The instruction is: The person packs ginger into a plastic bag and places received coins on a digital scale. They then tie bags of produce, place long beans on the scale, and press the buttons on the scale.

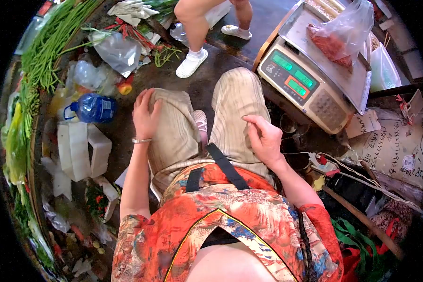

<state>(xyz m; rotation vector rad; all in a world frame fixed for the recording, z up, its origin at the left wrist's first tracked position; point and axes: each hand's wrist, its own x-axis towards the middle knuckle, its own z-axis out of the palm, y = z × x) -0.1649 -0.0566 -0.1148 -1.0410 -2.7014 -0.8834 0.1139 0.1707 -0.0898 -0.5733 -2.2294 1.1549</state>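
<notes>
My left hand point(146, 115) rests on the left knee of my beige trousers point(171, 127), with its fingers stretched out and nothing in it. A bracelet point(141, 140) circles that wrist. Over my other thigh lies my right hand point(264, 137), loosely bent, its index finger and thumb apart; I see nothing held there. Ahead of the right hand stands a digital scale point(322, 111) with lit green displays. On its metal pan point(300, 29) sits a clear plastic bag point(350, 30) with something reddish-brown inside.
Long green vegetables point(56, 44) line the left side. On the floor are a blue plastic jug point(96, 108), white foam pieces point(74, 151) and plastic bags point(117, 51). Another person's legs point(193, 28) stand ahead. Right of me are a cardboard sheet with writing point(390, 150), cables and a wooden stick point(362, 221).
</notes>
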